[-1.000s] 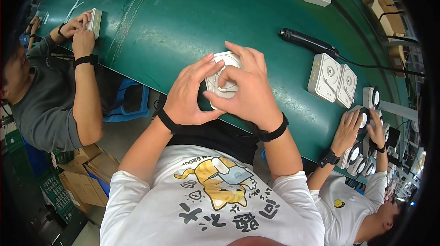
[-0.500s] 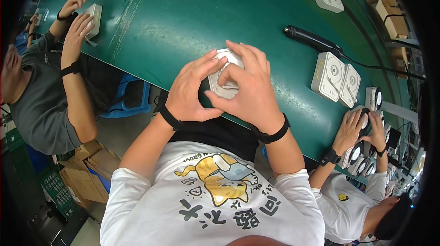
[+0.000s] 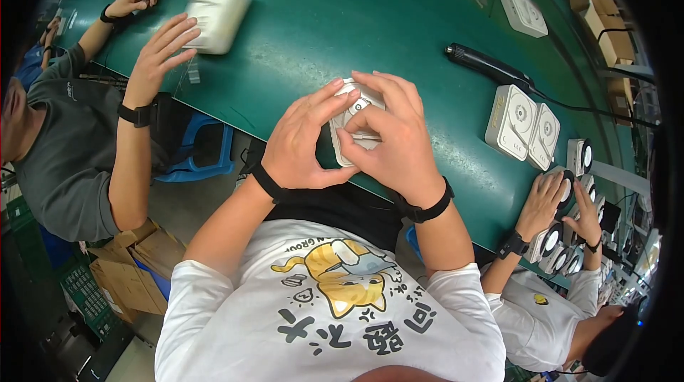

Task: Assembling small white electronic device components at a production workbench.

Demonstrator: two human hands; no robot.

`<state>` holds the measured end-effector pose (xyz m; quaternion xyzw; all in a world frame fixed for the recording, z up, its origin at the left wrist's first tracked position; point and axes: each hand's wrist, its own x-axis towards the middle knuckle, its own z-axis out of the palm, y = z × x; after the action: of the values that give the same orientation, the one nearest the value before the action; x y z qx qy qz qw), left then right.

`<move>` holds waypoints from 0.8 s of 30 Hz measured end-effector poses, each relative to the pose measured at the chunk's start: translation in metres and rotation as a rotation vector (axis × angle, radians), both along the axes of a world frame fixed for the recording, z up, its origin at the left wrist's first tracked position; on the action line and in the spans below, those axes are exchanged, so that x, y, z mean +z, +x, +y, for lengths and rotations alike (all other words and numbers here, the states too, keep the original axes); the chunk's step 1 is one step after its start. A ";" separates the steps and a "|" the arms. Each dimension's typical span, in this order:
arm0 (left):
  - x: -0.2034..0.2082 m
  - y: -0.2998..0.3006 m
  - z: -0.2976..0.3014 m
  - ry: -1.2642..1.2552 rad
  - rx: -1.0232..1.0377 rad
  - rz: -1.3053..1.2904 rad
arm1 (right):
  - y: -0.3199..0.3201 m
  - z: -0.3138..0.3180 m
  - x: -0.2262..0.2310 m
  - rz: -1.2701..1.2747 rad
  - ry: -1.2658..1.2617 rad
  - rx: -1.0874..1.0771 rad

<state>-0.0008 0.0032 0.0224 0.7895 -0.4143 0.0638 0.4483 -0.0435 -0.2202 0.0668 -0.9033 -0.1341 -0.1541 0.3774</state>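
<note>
In front of me at the table's near edge is a small white box-shaped device (image 3: 344,149), which resembles a miniature record player with a round part on its top. My left hand (image 3: 301,141) holds it along its left side, fingers curled over the far corner. My right hand (image 3: 400,141) is closed round the right side, its fingers bent over the top face. The thumbs point toward each other at the near end. Much of the device is hidden by my fingers, and I cannot make out any small part beneath them.
A black electric screwdriver (image 3: 488,66) with a cable lies to the right, beyond two white devices (image 3: 511,122) side by side. Another white device (image 3: 524,14) lies farther back. At left, a co-worker's hand (image 3: 153,58) touches a blurred white device (image 3: 217,19). Another co-worker's hands (image 3: 543,204) handle devices at right.
The co-worker on the left has pushed a white device across the table toward the right. My hands and the device in them have shifted slightly right, and more of its round part shows.
</note>
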 end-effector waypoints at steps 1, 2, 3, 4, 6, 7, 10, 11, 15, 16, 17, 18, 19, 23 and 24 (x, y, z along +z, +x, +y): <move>0.000 -0.001 0.001 0.008 0.001 0.002 | 0.001 -0.002 0.001 0.001 0.000 0.002; 0.001 -0.001 0.001 0.009 0.003 0.002 | 0.003 -0.007 0.003 0.012 0.038 -0.001; 0.002 -0.001 0.002 0.010 0.003 -0.002 | 0.005 -0.012 0.005 0.022 0.076 -0.003; 0.003 -0.002 0.003 0.011 0.004 -0.007 | 0.008 -0.017 0.006 0.033 0.115 -0.005; 0.000 0.000 -0.001 -0.004 -0.011 0.001 | 0.009 -0.035 0.008 0.065 0.090 -0.009; 0.001 -0.001 -0.001 -0.003 -0.009 -0.007 | 0.010 -0.042 0.009 0.086 0.080 -0.001; 0.001 -0.001 -0.001 -0.002 -0.008 -0.023 | 0.011 -0.045 0.011 0.114 0.070 0.008; 0.000 -0.001 0.000 -0.001 -0.003 -0.026 | 0.012 -0.044 0.011 0.122 0.069 0.012; -0.004 -0.001 0.002 0.004 0.006 -0.034 | 0.009 -0.026 0.011 0.186 0.113 0.022; -0.004 0.000 0.002 0.007 0.009 -0.037 | 0.009 -0.024 0.010 0.214 0.136 0.027; -0.004 0.001 0.002 0.010 0.011 -0.040 | 0.009 -0.024 0.009 0.214 0.135 0.025; -0.005 0.001 0.002 0.008 0.010 -0.040 | 0.010 -0.026 0.008 0.223 0.137 0.002; -0.004 0.002 0.001 0.010 0.003 -0.043 | 0.011 -0.027 0.008 0.232 0.138 -0.021; -0.003 0.002 0.001 0.005 -0.005 -0.049 | 0.015 -0.030 0.019 0.267 0.059 -0.043; -0.004 0.002 0.001 0.000 -0.004 -0.048 | 0.016 -0.031 0.023 0.279 0.019 -0.044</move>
<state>0.0015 0.0044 0.0185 0.7869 -0.4264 0.0817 0.4384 -0.0276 -0.2509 0.0902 -0.9149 -0.0592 -0.0366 0.3976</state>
